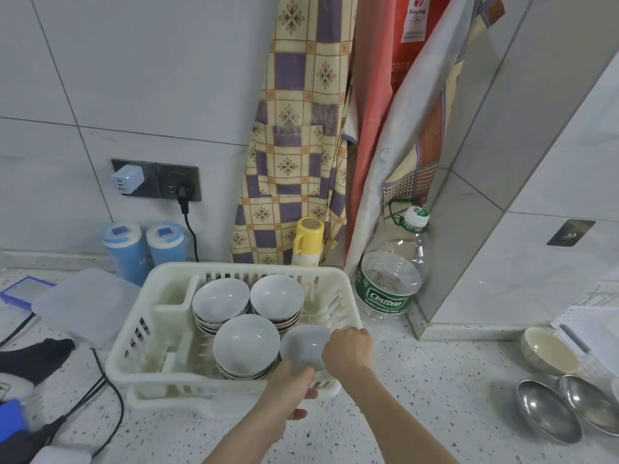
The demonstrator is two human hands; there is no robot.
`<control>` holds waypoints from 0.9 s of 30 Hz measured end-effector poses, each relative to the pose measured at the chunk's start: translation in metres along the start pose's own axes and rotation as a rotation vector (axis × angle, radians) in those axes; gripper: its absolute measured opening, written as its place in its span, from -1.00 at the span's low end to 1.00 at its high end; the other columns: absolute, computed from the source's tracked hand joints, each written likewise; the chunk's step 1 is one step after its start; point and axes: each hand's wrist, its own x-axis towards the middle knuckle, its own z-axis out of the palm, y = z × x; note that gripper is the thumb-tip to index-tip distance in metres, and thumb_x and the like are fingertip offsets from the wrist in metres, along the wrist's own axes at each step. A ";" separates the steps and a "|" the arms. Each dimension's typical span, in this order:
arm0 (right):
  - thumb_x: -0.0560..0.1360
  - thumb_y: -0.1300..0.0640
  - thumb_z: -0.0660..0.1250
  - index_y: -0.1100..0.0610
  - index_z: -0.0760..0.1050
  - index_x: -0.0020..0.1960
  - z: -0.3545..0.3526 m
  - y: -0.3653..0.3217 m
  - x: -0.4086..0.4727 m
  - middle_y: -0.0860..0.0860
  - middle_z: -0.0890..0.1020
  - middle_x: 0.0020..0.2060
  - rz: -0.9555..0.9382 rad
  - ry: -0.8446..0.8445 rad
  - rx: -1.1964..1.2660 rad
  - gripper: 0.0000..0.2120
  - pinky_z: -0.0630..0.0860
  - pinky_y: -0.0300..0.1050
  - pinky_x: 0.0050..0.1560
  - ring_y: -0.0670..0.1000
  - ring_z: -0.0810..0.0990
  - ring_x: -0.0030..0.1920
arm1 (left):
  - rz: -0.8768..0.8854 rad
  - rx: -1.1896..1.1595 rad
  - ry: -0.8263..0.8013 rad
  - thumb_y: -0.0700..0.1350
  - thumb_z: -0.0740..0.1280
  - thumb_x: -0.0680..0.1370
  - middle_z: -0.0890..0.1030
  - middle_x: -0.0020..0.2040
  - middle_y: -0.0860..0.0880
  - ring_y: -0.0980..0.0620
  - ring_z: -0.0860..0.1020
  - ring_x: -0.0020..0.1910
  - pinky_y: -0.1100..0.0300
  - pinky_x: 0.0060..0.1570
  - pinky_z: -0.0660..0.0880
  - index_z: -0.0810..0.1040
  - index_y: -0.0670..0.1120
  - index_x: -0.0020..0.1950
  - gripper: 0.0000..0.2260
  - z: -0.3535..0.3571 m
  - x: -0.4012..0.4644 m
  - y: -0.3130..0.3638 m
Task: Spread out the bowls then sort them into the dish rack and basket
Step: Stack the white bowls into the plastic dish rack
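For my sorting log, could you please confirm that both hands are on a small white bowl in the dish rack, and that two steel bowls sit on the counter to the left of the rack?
Not quite: in the head view the steel bowls sit right of the rack, not left. Both the left hand and right hand are on the bowl.
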 end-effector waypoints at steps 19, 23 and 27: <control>0.55 0.10 0.08 0.14 0.49 0.05 -0.004 -0.004 -0.005 0.04 0.62 -0.07 0.005 0.024 0.141 -0.76 0.35 -0.08 0.10 0.05 0.57 -0.02 | 0.036 0.065 0.046 -0.14 0.21 0.58 0.54 0.10 0.03 0.04 0.59 0.05 0.17 -0.18 0.52 0.30 0.02 0.26 -0.73 0.010 -0.005 -0.006; 0.53 0.14 0.14 0.12 0.57 0.11 0.000 0.006 -0.014 0.06 0.66 -0.11 -0.036 0.166 0.500 -0.73 0.38 -0.12 0.11 0.06 0.57 -0.06 | 0.206 0.069 0.194 -0.24 0.24 0.57 0.52 0.22 -0.17 -0.09 0.55 0.08 0.05 -0.04 0.52 0.31 -0.05 0.45 -0.55 0.023 -0.011 -0.009; 0.55 0.22 0.21 0.11 0.62 0.14 -0.012 0.043 -0.026 -0.02 0.68 -0.31 -0.104 -0.001 1.182 -0.74 0.41 -0.42 -0.23 -0.18 0.58 -0.30 | 0.253 -0.009 0.232 -0.17 0.26 0.61 0.68 -0.06 0.02 0.15 0.57 -0.29 0.28 -0.27 0.43 0.54 0.04 0.13 -0.84 0.042 -0.023 -0.010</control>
